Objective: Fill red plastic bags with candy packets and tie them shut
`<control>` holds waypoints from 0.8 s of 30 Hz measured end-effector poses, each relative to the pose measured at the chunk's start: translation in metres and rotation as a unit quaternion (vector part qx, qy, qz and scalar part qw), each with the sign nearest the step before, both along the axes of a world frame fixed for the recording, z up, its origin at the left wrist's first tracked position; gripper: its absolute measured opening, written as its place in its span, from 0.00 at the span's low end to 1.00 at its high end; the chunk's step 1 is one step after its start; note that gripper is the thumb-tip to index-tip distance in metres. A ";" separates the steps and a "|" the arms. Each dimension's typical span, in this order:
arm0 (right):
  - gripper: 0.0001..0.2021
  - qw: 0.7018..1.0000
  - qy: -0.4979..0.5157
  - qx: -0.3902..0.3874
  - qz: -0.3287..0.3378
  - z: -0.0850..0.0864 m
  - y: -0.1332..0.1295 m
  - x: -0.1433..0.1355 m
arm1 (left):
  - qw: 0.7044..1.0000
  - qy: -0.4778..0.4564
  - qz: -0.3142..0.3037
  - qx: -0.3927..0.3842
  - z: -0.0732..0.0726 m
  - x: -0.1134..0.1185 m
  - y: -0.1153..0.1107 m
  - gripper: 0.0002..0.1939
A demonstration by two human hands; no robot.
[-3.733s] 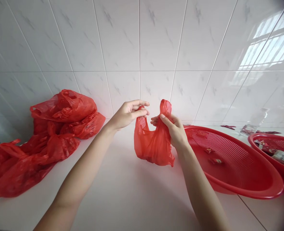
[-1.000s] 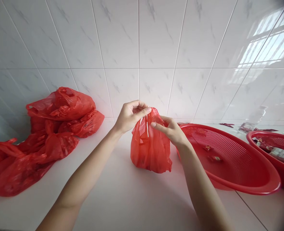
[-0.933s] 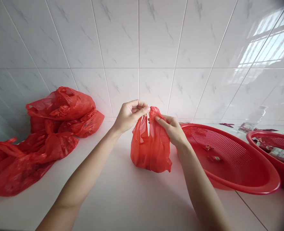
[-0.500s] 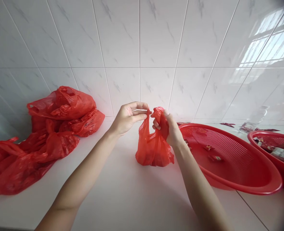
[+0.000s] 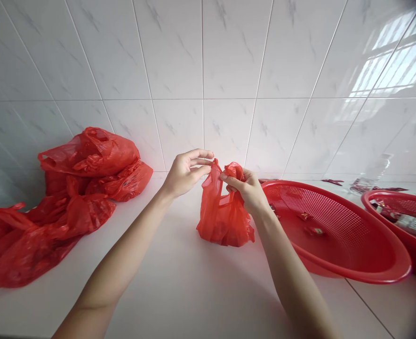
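Observation:
A small red plastic bag (image 5: 225, 221) stands on the white counter in front of me, its two handles pointing up and something inside that I cannot make out through the film. My right hand (image 5: 252, 190) grips the right handle, thumb reaching across toward the left one. At the tip of the left handle, my left hand (image 5: 187, 173) has its fingers stretched out and apart; the fingertips are beside the plastic or barely touching it.
Several filled red plastic bags (image 5: 91, 160) are heaped at the left against the tiled wall. To the right stands a large red basket (image 5: 356, 268) with a few small wrapped pieces (image 5: 314, 230) inside. Beyond it are a second red basket (image 5: 370, 200) and a clear bottle (image 5: 372, 174).
My left fingers have loosened and drawn slightly left from the bag's left handle. My right thumb has come down and across toward that handle. The bag stays in place.

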State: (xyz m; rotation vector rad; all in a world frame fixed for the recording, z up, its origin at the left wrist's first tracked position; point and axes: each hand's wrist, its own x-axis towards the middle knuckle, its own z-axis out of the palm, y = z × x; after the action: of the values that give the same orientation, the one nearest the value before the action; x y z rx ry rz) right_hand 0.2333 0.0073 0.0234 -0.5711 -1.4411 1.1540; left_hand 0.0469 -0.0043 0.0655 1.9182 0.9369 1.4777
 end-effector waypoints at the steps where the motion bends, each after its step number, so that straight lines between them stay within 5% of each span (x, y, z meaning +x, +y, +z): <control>1: 0.14 1.000 0.003 -0.003 0.007 0.000 0.000 0.000 | 1.000 0.003 0.004 -0.003 -0.002 0.000 0.000 0.14; 5: 0.14 1.000 0.008 -0.005 0.021 0.000 0.000 -0.001 | 0.998 0.055 -0.012 -0.040 -0.009 -0.002 0.002 0.21; 9: 0.14 1.000 0.003 0.005 0.024 0.001 -0.001 -0.002 | 0.994 0.100 -0.037 -0.033 -0.012 -0.005 0.006 0.11; 14: 0.12 1.000 0.021 0.000 -0.004 -0.002 0.004 -0.002 | 0.991 0.082 -0.089 -0.059 -0.012 -0.005 0.009 0.11; 18: 0.11 0.998 -0.006 0.029 -0.057 -0.005 0.005 -0.004 | 0.992 0.063 -0.089 -0.061 -0.014 -0.003 0.009 0.10; 24: 0.13 0.998 -0.019 0.034 -0.049 -0.008 0.008 -0.004 | 0.994 0.044 -0.081 -0.064 -0.015 -0.004 0.009 0.09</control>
State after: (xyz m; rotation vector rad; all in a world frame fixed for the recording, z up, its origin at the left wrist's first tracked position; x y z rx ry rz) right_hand 0.2290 0.0150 0.0158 -0.6132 -1.4634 1.0173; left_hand 0.0427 0.0049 0.0501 1.9303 0.8711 1.2205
